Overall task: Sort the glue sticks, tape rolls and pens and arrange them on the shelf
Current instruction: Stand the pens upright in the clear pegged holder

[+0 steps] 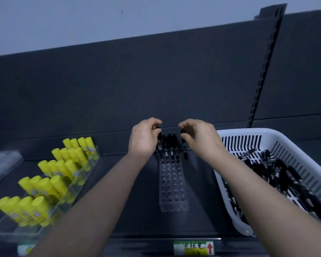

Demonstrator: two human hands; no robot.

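Head view: both arms reach to the back of a dark shelf [137, 201]. The left hand [144, 138] pinches a black pen [158, 140] by its top between curled fingers [154, 123]. The right hand [200, 138] pinches another pen [183, 143] the same way. Both pens stand upright at the back row of a clear holder [173, 190] full of holes, beside a few already seated. More pens [285, 182] lie in a white basket [248, 131] at the right, and yellow glue sticks [63, 167] stand sorted at the left.

The step looks like slotting pens. Next, each tip likely needs lining up with a free hole and pushing down.

A shelf-edge label [193, 248] carries handwriting, seemingly 中性笔, and a red up arrow. The glue-stick labels are too blurred to read.
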